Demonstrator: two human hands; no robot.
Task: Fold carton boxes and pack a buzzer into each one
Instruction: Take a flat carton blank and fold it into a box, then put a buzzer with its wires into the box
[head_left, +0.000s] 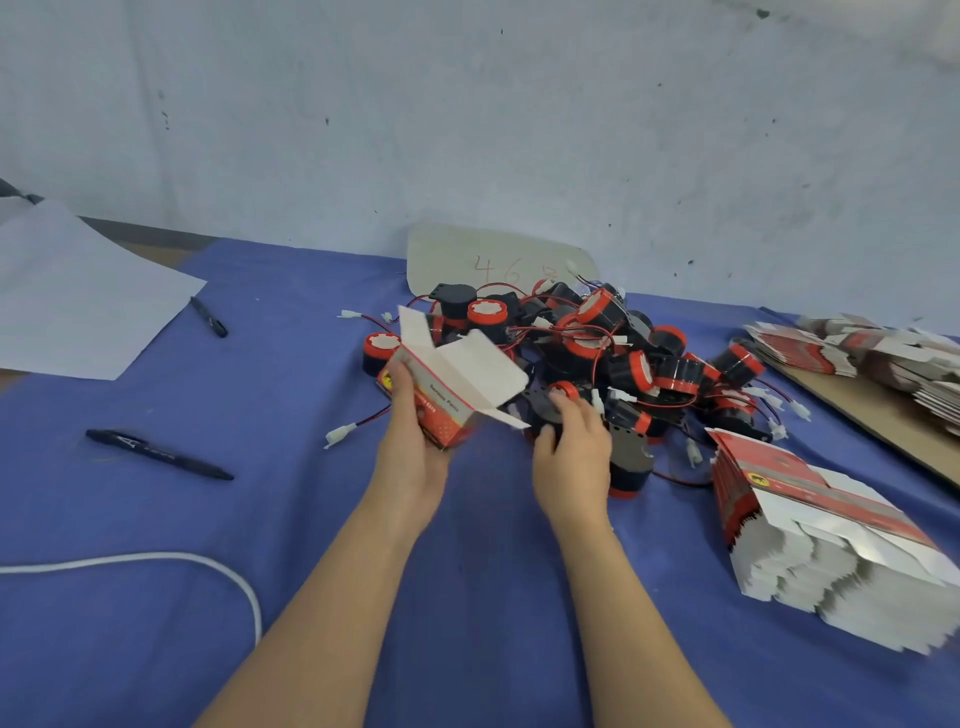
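A blue cloth (260, 519), matte and slightly creased, covered the table. Nearer than the buzzer pile (597, 332) and to its left, a white cable (156, 558) curved across an open stretch of cloth. Near-right of the pile stood a stack of flat cartons (831, 535), red-printed with jagged white edges. At the pile's near edge the hands were apart. The left hand (410, 452) gripped a carton box (452, 384) with its white flaps standing open. The right hand (571, 457) curled round a black, red-capped buzzer (545, 410). Left of the pile lay a dark pen (156, 454), and farther back a second pen (208, 317) beside a white paper sheet (78, 301). Right of the pile, more flat cartons (857, 348) rested on brown cardboard (872, 410). Behind the pile a pale card (493, 257) leaned on the scuffed grey wall (467, 130).
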